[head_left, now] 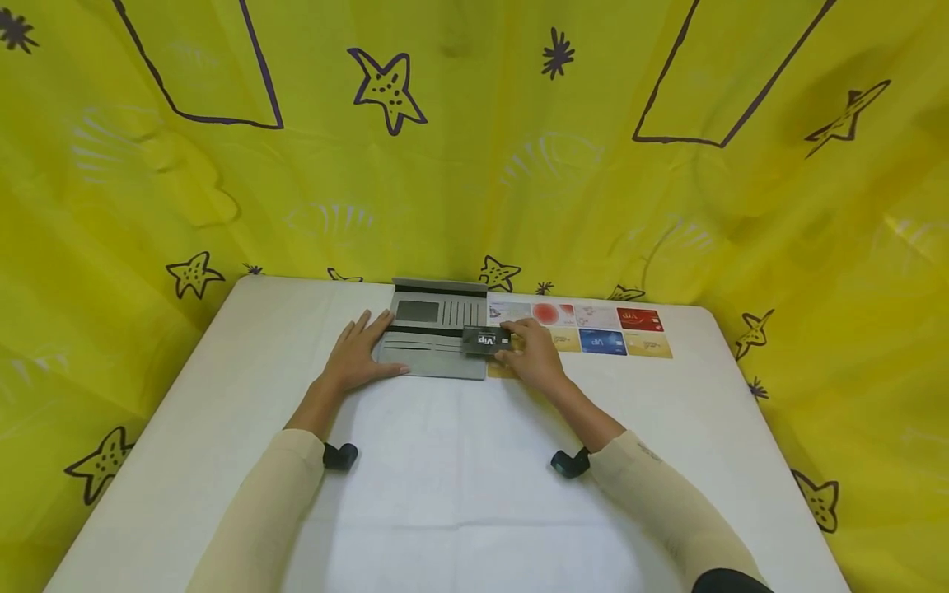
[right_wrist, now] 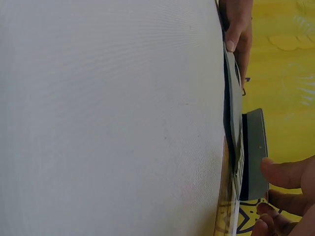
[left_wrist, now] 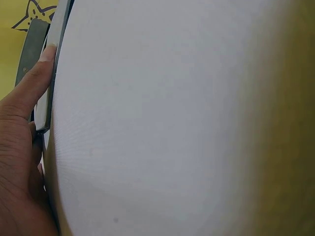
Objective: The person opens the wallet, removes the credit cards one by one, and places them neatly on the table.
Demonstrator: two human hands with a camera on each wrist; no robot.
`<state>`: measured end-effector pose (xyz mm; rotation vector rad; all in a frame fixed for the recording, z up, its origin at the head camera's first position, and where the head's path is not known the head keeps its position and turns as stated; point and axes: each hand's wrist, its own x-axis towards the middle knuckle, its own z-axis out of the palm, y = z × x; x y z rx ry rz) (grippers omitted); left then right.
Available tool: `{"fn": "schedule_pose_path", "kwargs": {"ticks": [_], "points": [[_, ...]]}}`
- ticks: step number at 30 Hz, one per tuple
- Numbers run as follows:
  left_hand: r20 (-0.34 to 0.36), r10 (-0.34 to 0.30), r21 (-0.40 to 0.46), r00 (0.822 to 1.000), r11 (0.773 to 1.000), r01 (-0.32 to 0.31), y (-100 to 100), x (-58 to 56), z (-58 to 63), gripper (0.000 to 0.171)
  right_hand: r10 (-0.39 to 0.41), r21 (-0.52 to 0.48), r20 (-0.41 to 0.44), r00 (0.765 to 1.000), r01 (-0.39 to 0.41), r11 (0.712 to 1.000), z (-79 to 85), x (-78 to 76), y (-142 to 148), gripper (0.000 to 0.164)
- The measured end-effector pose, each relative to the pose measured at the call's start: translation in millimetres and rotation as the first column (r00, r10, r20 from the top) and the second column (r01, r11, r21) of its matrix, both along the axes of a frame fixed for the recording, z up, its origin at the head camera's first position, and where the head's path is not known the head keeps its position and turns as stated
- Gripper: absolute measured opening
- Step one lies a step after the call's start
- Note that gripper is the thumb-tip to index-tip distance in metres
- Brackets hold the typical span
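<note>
A grey wallet (head_left: 445,367) lies unfolded at the far side of the table, its slots and a dark window panel facing up. My left hand (head_left: 356,356) rests on its left edge, fingers extended, thumb along the lower part. In the left wrist view that thumb (left_wrist: 37,81) lies against the wallet's edge. My right hand (head_left: 537,356) pinches the right end of a black VIP card (head_left: 483,341) between thumb and fingers. The card overlaps the wallet's right side, near the slots. In the right wrist view, the right fingers (right_wrist: 285,172) appear beside the wallet's raised flap (right_wrist: 256,142).
Several cards lie in rows right of the wallet, among them a red card (head_left: 639,319), a blue card (head_left: 602,342) and a gold card (head_left: 648,344). A yellow patterned curtain (head_left: 460,181) hangs behind the white table (head_left: 445,478).
</note>
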<state>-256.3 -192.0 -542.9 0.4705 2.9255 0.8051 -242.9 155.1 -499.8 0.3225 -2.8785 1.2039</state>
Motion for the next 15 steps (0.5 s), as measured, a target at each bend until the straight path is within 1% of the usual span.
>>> {"fn": "schedule_pose_path", "kwargs": {"ticks": [5,11,15], "points": [[-0.008,-0.002,-0.016,1.000,1.000,0.002,0.0,-2.0,-0.7,0.111,-0.025,0.014,0.028,0.999,0.025,1.000,0.5,3.2,7.9,0.056],[0.004,0.016,-0.007,1.000,1.000,-0.016,1.4,0.8,3.2,0.111,-0.040,0.023,0.034,0.999,0.039,0.999,-0.9,7.5,18.5,0.056],[-0.001,0.022,-0.005,1.000,1.000,-0.022,1.7,2.2,4.3,0.111,-0.039,0.035,0.034,0.999,0.037,0.999,-4.0,9.5,27.6,0.056]]}}
